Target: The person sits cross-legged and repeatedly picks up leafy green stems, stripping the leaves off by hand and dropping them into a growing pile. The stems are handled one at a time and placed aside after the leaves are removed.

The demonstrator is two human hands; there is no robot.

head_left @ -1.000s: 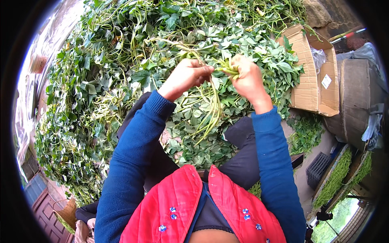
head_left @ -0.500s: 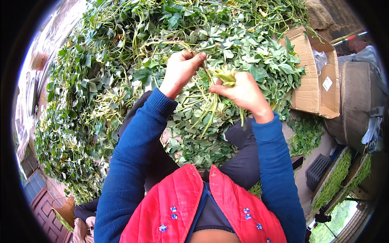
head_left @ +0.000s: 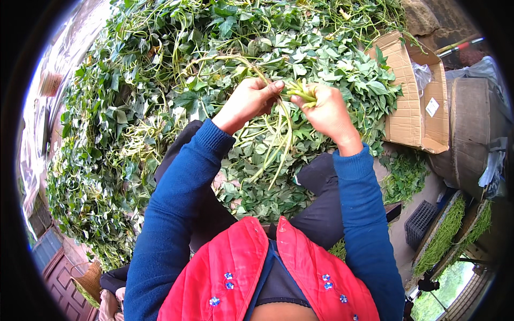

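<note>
My left hand (head_left: 249, 102) pinches a long, mostly bare vine (head_left: 247, 62) between thumb and fingers. Its stem arches up and away to the left, while thin strands dangle below the hand. Close beside it, my right hand (head_left: 329, 115) is closed round a small bunch of pale green leaf stalks (head_left: 301, 92), their ends pointing toward my left thumb. Under both hands spreads a large heap of leafy green vines (head_left: 332, 59). The fingertips of my right hand are partly hidden behind the stalks.
An open cardboard box (head_left: 399, 101) with clear plastic inside stands right of the heap. Nearer on the right are a dark plastic crate (head_left: 420, 223) and trays of green stalks (head_left: 441, 235). A wicker basket (head_left: 88, 279) sits at the lower left, near another person's legs (head_left: 108, 304).
My right hand has moved slightly up and left, bringing the stalk bunch closer to my left hand. My left hand has shifted a little right and down, and the hanging strands have swung.
</note>
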